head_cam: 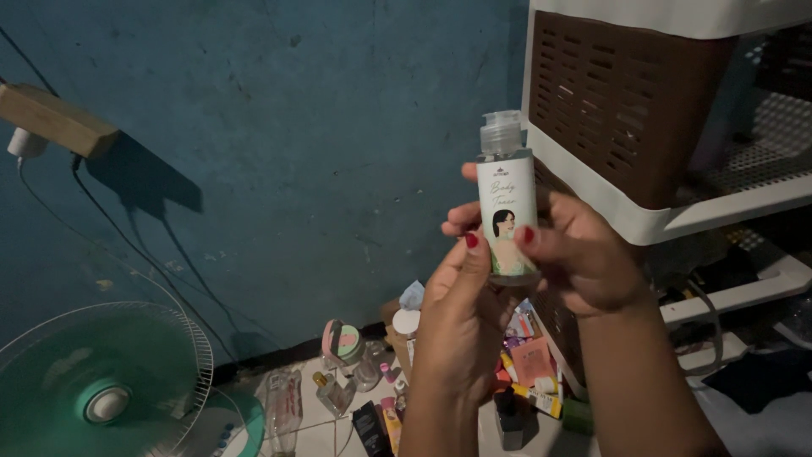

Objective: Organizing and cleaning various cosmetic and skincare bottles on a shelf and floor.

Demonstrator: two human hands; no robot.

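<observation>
A small clear bottle with a white label is being held upright in mid-air, pinched between the left hand and the right hand, thumbs pressed on its front, both arms raised. Behind it a teal wall is being faced. Below, the floor is being crowded by cosmetics, beside a green fan and a brown-and-white plastic drawer unit.
</observation>
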